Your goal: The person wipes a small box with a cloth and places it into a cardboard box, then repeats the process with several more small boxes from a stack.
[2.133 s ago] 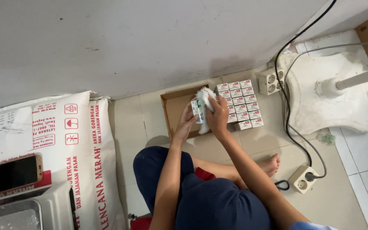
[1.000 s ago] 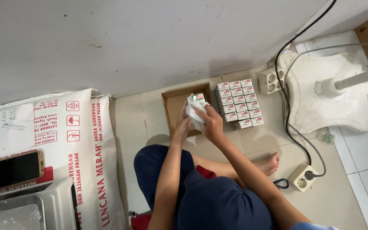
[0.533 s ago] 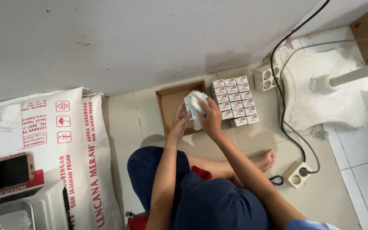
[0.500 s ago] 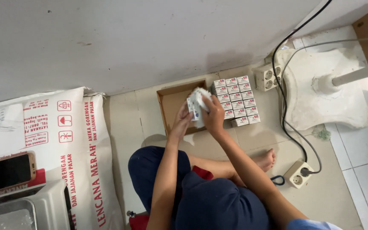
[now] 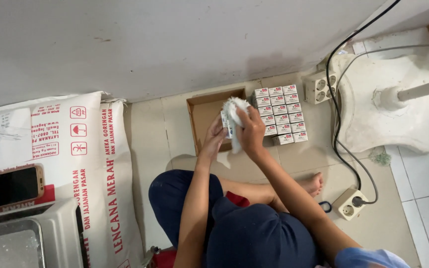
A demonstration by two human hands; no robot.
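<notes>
I sit on the tiled floor, seen from above. My left hand (image 5: 213,141) holds a small white box (image 5: 226,125) over an open brown cardboard tray (image 5: 202,115). My right hand (image 5: 252,131) presses a white cloth (image 5: 236,106) against that box, and the cloth covers most of it. Just right of my hands, several matching small white boxes (image 5: 280,114) stand in neat rows on the floor.
A large white sack with red print (image 5: 93,164) lies at the left, with a phone (image 5: 8,186) and a metal scale tray (image 5: 11,245) beside it. A white fan base (image 5: 388,109), two power sockets (image 5: 319,87) (image 5: 348,203) and a black cable (image 5: 336,129) are at the right.
My right hand has shifted the cloth around the box while the left hand keeps hold of it. The camera view has drifted slightly.
</notes>
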